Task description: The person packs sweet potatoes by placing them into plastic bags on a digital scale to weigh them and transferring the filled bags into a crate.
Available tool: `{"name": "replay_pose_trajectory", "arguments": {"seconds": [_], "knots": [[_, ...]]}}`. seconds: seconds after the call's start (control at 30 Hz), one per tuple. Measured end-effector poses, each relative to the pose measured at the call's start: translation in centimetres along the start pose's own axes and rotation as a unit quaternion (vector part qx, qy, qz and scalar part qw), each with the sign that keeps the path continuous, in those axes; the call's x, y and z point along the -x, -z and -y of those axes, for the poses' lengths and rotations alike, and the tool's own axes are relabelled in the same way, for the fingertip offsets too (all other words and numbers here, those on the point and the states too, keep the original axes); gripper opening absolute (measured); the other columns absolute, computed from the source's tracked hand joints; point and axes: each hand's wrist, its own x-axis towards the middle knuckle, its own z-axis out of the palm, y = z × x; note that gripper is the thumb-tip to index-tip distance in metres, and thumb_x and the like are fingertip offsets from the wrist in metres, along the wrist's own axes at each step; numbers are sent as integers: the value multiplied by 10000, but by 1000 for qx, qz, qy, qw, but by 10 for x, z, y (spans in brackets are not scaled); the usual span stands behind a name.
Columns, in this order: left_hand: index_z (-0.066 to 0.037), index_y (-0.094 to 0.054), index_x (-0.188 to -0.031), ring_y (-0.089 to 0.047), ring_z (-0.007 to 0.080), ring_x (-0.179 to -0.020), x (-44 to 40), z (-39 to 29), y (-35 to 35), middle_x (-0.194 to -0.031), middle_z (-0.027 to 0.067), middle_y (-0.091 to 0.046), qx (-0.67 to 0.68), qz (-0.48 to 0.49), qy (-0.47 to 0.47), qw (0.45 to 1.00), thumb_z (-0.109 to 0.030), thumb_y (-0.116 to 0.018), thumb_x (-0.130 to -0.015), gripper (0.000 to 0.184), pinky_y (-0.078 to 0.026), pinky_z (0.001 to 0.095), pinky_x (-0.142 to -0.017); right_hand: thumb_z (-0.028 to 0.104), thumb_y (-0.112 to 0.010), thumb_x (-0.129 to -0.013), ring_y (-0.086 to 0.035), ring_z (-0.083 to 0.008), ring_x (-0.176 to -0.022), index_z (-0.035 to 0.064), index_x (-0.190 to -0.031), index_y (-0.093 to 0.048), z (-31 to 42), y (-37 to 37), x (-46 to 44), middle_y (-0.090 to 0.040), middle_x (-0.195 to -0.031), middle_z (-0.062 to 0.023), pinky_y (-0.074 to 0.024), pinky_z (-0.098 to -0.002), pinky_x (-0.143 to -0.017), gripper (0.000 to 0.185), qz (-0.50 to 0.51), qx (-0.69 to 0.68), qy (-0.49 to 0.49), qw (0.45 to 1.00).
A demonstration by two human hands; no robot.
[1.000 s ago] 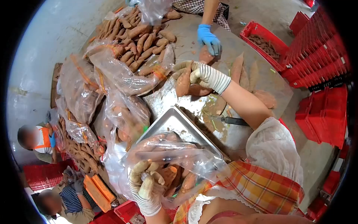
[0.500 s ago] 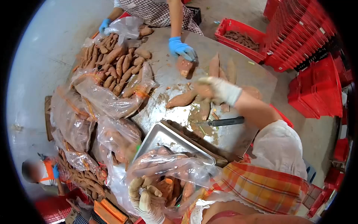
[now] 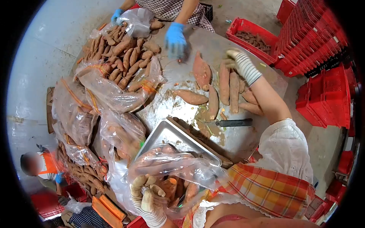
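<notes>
My left hand (image 3: 147, 199), in a white glove, is closed on the edge of a clear plastic bag (image 3: 190, 167) holding sweet potatoes, one with an orange cut face (image 3: 169, 187). My right hand (image 3: 243, 66), in a striped white glove, is over the upper ends of several long sweet potatoes (image 3: 224, 85) lying side by side. Its fingers look apart; their tips are partly hidden. A broad sweet potato (image 3: 201, 71) and a slimmer one (image 3: 191, 97) lie to their left. The black-handled knife (image 3: 235, 122) rests on the metal table (image 3: 182, 125).
A metal tray (image 3: 167, 131) sits under the bag. Sweet potatoes (image 3: 125, 57) and filled bags (image 3: 76, 121) cover the left side. Across the table is a co-worker's blue-gloved hand (image 3: 175, 41). Red crates (image 3: 323, 95) stand at the right. Another person (image 3: 47, 165) is at lower left.
My right hand has moved up and right to the row of sweet potatoes. The co-worker's blue glove has left the broad sweet potato and moved up and left. My left hand stays at the bag.
</notes>
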Motion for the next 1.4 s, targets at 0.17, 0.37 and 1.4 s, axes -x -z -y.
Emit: {"name": "replay_pose_trajectory", "arguments": {"seconds": [0.17, 0.37, 1.4], "knots": [[12, -540, -1165, -613, 176, -870, -1, 0, 0, -1090, 151, -607, -10, 1, -9, 1000, -148, -677, -787, 433, -516, 238, -536, 420, -576, -776, -570, -369, -1032, 8, -1273, -442, -28, -39, 1, -579, -1121, -241, -450, -379, -909, 659, 139, 484, 166, 848], [12, -540, -1166, -614, 177, -880, -3, 1, -1, -1074, 145, -612, -10, 13, -24, 1000, -142, -669, -791, 424, -520, 243, -535, 493, -606, -753, -528, -382, -1110, 37, -1401, -249, -24, -82, -7, -433, -1305, -270, -422, -407, -951, 869, 97, 631, 129, 759], [-8, -546, -1161, -602, 200, -740, -4, -5, -3, -1031, 172, -624, 66, 20, 45, 997, -131, -684, -793, 412, -504, 304, -620, 245, -530, -807, -610, -350, -911, 64, -1102, -600, -26, -256, 9, -637, -996, -187, -486, -422, -790, 353, 347, 534, 359, 683]]}}
